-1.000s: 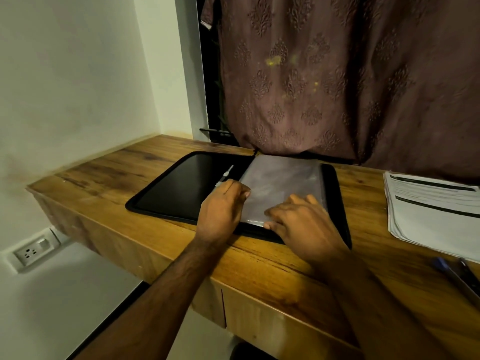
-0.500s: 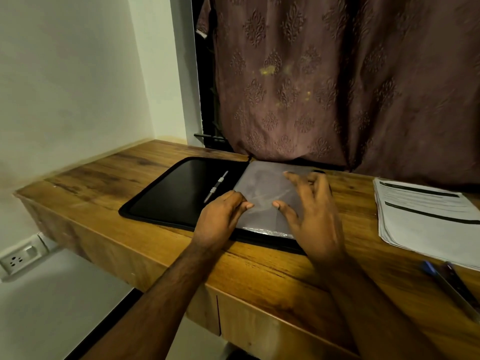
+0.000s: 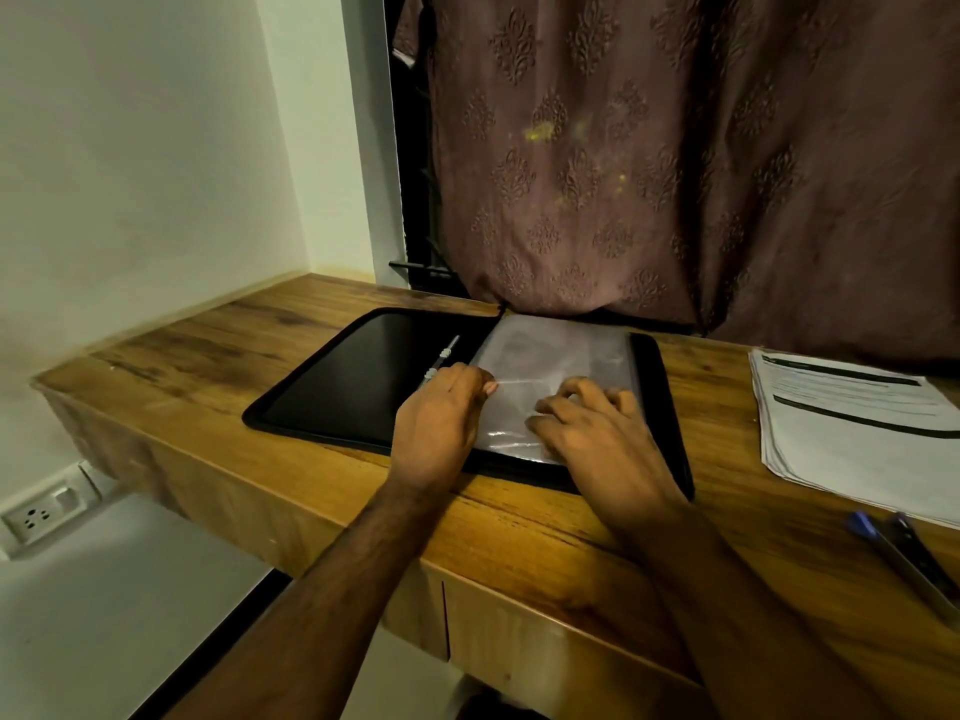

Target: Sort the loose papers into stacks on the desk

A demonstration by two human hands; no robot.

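Papers [image 3: 852,418] are lying stacked right of the right hand [image 3: 597,439]; its curled fingers are working a sleeve [image 3: 550,356], the left hand [image 3: 441,413] pinching its edge, probably steadying it.

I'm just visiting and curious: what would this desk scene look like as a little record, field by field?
Surface: wooden desk
Centre: open black zip folder with clear plastic sleeves
Left hand: fingers curled at the sleeves' left edge
Right hand: fingers bent, resting on the top sleeve
Right side: stack of white printed papers
Near right edge: two dark pens
Behind: brown patterned curtain
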